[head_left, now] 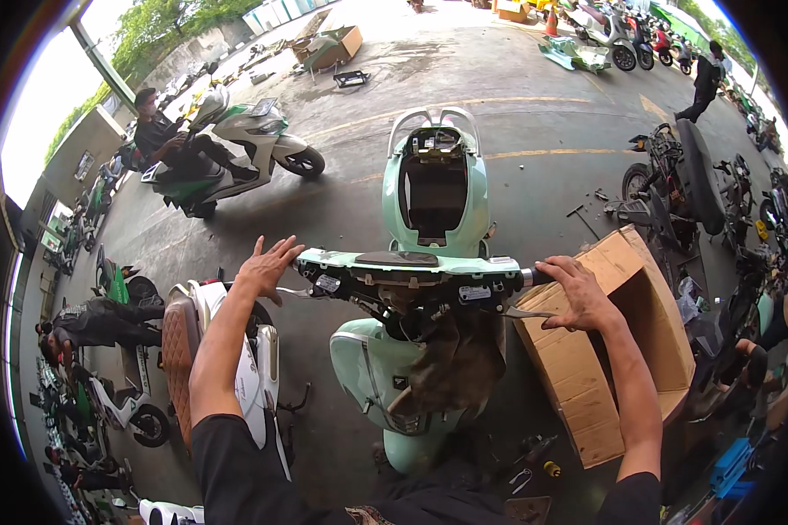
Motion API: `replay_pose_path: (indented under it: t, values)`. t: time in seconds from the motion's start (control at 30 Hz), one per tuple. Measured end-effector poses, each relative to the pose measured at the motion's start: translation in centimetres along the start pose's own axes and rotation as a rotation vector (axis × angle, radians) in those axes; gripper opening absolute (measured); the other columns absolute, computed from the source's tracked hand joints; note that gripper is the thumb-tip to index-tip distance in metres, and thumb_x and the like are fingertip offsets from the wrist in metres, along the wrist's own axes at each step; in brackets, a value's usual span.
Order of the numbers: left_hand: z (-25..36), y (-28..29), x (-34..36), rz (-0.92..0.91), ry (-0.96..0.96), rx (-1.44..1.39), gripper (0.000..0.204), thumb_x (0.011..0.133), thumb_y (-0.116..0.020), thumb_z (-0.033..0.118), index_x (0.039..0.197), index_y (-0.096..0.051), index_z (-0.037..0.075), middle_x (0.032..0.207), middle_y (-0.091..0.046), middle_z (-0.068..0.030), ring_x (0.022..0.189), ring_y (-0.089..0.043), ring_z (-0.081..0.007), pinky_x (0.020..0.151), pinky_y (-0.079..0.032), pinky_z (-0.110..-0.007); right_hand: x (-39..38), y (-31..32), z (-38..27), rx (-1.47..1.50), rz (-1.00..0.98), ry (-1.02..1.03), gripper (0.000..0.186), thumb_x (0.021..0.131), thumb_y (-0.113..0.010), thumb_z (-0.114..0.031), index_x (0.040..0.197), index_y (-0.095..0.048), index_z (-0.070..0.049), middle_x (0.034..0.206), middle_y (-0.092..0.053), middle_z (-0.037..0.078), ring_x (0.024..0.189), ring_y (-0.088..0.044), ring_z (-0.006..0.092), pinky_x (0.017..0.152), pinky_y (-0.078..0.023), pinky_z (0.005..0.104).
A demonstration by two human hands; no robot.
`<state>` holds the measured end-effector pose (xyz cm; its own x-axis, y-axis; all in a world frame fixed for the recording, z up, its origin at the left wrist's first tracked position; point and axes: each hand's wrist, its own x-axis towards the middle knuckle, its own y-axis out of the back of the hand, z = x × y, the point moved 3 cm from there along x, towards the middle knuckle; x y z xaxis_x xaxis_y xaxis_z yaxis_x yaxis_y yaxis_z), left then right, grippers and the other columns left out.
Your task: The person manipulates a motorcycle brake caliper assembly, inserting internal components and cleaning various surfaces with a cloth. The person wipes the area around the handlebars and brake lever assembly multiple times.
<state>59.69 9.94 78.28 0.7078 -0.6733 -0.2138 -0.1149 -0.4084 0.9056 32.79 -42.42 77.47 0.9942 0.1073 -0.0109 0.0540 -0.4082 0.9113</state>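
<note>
A mint-green scooter stands before me, its handlebar cover (464, 265) spanning between my hands. At the cover's left end is my left hand (263, 269), fingers outstretched and spread, thumb below near the left brake lever (294, 292). My right hand (578, 293) holds the right handlebar end (529, 277), fingers bent over it and thumb down by the right brake lever (527, 312). Dark wiring and a switch housing (474, 293) show beneath the cover. A brown cloth (457, 363) hangs over the mint front panel (359, 359). Beyond stands a mint body shell (480, 188) with an opening.
An open cardboard box (587, 385) sits close at the right. A white scooter with a brown quilted seat (182, 350) is at my left. Someone sits on a white scooter (258, 131) farther left. A stripped motorcycle (665, 179) stands far right. Tools (521, 479) lie on the floor.
</note>
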Motion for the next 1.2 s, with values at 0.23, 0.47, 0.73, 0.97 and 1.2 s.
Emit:
replay_pose_path:
  t: [0.23,0.47,0.73,0.97,1.2]
  values:
    - [-2.4,-1.9,2.0,-0.183,-0.081,0.016,0.093,0.062,-0.092,0.023,0.142,-0.045,0.018,0.127,-0.063,-0.0014,0.126,-0.057,-0.0209,0.125,-0.016,-0.05,0.1,-0.2,-0.3,0.009,-0.018,0.02,0.106,0.056,-0.095,-0.032,0.147,-0.043,-0.019,0.146,-0.044,0.008,0.139,-0.039,0.0307,0.116,-0.035,0.0457]
    - [-2.3,-2.1,2.2,-0.225,-0.074,-0.014,0.104,0.058,-0.094,0.027,0.146,-0.04,0.018,0.135,-0.058,-0.0025,0.131,-0.053,-0.0218,0.125,-0.015,-0.053,0.1,-0.3,-0.1,0.024,-0.012,0.019,0.107,0.056,-0.095,-0.031,0.148,-0.043,-0.018,0.147,-0.043,0.009,0.14,-0.038,0.0317,0.117,-0.034,0.0447]
    - [-1.1,-0.5,1.5,-0.219,-0.059,0.071,0.119,0.054,-0.095,0.035,0.152,-0.031,0.017,0.142,-0.051,-0.0047,0.136,-0.047,-0.0224,0.124,-0.017,-0.053,-0.1,-0.2,0.1,-0.007,-0.021,0.022,0.106,0.057,-0.095,-0.031,0.148,-0.042,-0.017,0.149,-0.042,0.009,0.142,-0.036,0.0318,0.119,-0.033,0.0449]
    - [-3.3,-2.9,3.1,-0.2,-0.16,0.05,0.091,0.061,-0.093,0.032,0.138,-0.048,0.013,0.115,-0.067,-0.0031,0.117,-0.062,-0.0198,0.124,-0.021,-0.045,-0.2,-0.2,-0.4,0.008,-0.021,0.033,0.105,0.058,-0.094,-0.031,0.148,-0.042,-0.017,0.149,-0.042,0.009,0.142,-0.036,0.0319,0.119,-0.034,0.0439]
    - [0.0,0.6,1.7,-0.184,-0.066,-0.015,0.125,0.049,-0.098,0.035,0.152,-0.029,0.019,0.145,-0.048,-0.0073,0.139,-0.043,-0.0238,0.123,-0.022,-0.051,-0.1,0.1,-0.1,-0.032,-0.021,-0.016,0.105,0.059,-0.094,-0.032,0.149,-0.041,-0.018,0.15,-0.041,0.009,0.143,-0.035,0.0319,0.121,-0.032,0.0436]
